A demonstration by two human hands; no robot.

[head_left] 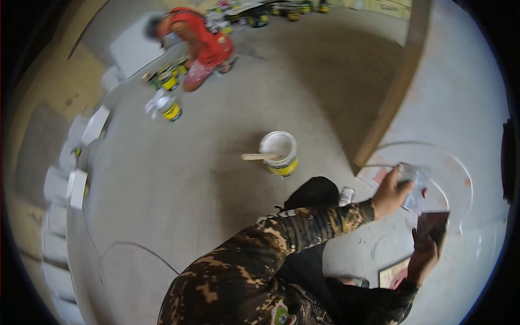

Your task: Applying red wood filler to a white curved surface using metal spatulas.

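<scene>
The person's left hand point(389, 196) is gripping a shiny grey flat blade point(415, 184), its fingers closing around the near side. Just below, toward the wearer, the right hand point(423, 259) is holding a dark reddish-brown flat plate point(434, 223), its fingers bending narrowly around the lower part. The two tools are sitting very near each other; whether their edges are touching, one cannot tell. Both are standing out in front of the pale panel point(466, 92), which is rising beyond and to the right of the fingers, with a brown edge point(397, 103) running up and away from the left ones.

As for progress, the panel is showing a broad whitish covering, so much of it seems done. A curved outline is arching around the area just beyond the fingers, and pinkish patches are showing beside the left ones, so that part is looking uneven and probably unfinished. Whether paste is clinging to either tool is not clear.

Well to the left of the fingers, a bucket point(283, 166) is standing on the floor point(206, 179), holding whitish stuff, with a wooden stick point(259, 156) lying across its rim. Farther off, a co-worker in red point(203, 43) is crouching beside more buckets point(169, 81).
</scene>
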